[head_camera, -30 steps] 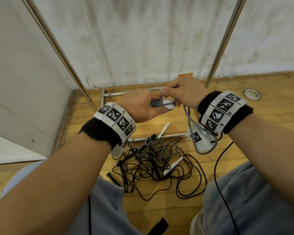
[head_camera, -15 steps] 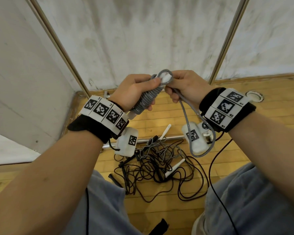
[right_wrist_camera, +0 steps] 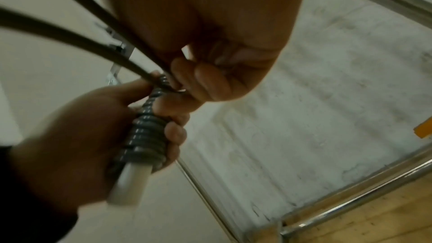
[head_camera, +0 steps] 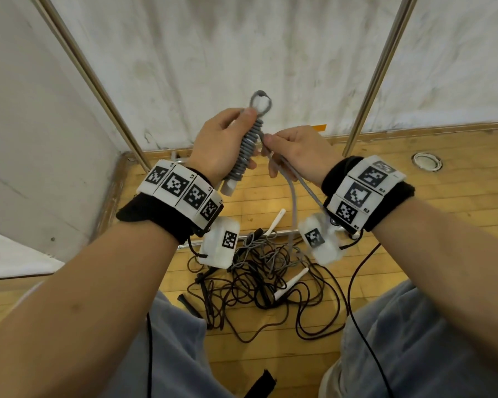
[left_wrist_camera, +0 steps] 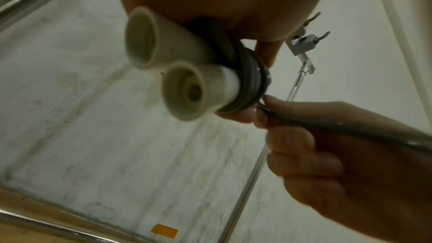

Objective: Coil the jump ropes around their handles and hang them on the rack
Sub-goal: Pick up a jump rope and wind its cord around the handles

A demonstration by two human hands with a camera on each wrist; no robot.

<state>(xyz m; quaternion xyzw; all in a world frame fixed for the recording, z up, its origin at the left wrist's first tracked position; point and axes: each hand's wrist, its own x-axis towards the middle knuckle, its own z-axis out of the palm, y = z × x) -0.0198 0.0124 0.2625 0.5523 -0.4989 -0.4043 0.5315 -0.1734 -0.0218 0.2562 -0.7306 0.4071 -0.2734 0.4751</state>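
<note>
Gripping the two white handles wrapped in grey rope, the left hand steadies the bundle while the right hand, just beside it, pinches the loose tail. Coiling looks nearly finished; next comes securing that tail, then hanging it on the rack behind.

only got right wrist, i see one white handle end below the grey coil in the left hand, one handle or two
Observer: Two. The left wrist view shows two white handle ends side by side below the grey coil.
Operator: anything sticking out the top
Observer: Yes, in the head view a small loop of grey rope stands above the left hand.
Operator: more ropes left
Observer: A tangled pile of dark ropes lies on the wood floor below the hands.
</note>
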